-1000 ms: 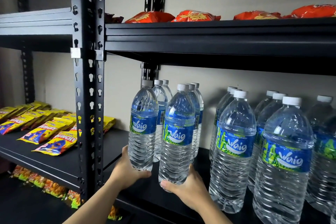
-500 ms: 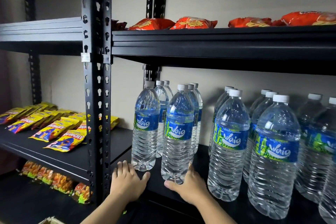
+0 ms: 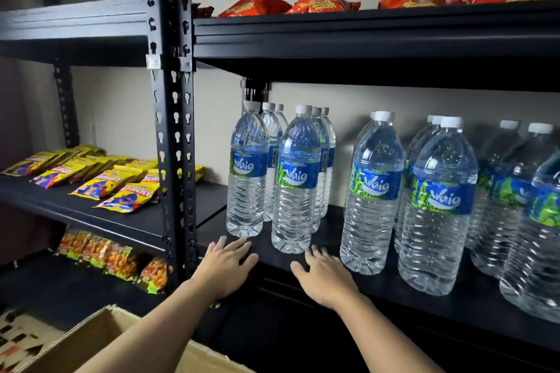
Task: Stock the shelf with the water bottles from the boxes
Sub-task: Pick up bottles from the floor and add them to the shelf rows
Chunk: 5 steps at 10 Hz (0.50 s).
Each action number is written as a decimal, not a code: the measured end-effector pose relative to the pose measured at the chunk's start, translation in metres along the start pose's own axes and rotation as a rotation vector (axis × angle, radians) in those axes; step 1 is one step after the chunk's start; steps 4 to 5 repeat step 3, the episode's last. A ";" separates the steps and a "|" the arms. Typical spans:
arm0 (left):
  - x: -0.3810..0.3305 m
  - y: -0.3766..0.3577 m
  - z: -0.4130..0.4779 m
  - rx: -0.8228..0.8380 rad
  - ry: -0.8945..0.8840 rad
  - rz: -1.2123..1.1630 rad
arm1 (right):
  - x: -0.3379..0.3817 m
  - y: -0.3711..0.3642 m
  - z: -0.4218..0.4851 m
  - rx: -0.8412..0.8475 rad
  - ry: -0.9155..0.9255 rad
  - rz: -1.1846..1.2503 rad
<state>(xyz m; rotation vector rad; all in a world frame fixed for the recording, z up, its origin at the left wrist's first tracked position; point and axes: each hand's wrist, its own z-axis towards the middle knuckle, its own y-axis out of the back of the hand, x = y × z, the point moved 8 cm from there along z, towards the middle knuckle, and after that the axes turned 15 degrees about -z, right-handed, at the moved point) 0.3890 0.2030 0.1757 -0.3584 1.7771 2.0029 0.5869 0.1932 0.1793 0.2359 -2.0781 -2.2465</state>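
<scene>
Two clear water bottles with blue labels stand at the front left of the black shelf (image 3: 394, 294): the left bottle (image 3: 247, 172) and the right bottle (image 3: 297, 182), with more bottles in rows behind them. My left hand (image 3: 225, 266) is flat with spread fingers just below the left bottle, apart from it. My right hand (image 3: 325, 277) is flat the same way in front of the right bottle, holding nothing. Larger bottles (image 3: 436, 206) fill the shelf to the right. A corner of a cardboard box (image 3: 100, 339) shows at the bottom left.
A black perforated upright post (image 3: 172, 130) stands left of the bottles. Yellow snack packets (image 3: 121, 188) lie on the left shelf, orange packets (image 3: 115, 260) below them. Red snack bags (image 3: 321, 4) sit on the upper shelf, which overhangs the bottles.
Both hands let go of the two bottles, which now stand on the shelf, and drew back toward me with fingers spread. The view dropped, bringing the cardboard box into sight.
</scene>
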 end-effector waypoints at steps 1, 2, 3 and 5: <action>-0.001 -0.008 0.001 0.059 0.081 -0.020 | 0.000 -0.004 0.004 0.031 -0.001 -0.006; -0.008 -0.013 0.001 0.121 0.168 -0.011 | 0.000 -0.005 0.000 0.038 -0.009 0.019; -0.012 -0.016 0.002 0.147 0.185 0.006 | 0.001 -0.002 -0.005 0.010 -0.014 0.037; -0.012 -0.016 0.002 0.147 0.185 0.006 | 0.001 -0.002 -0.005 0.010 -0.014 0.037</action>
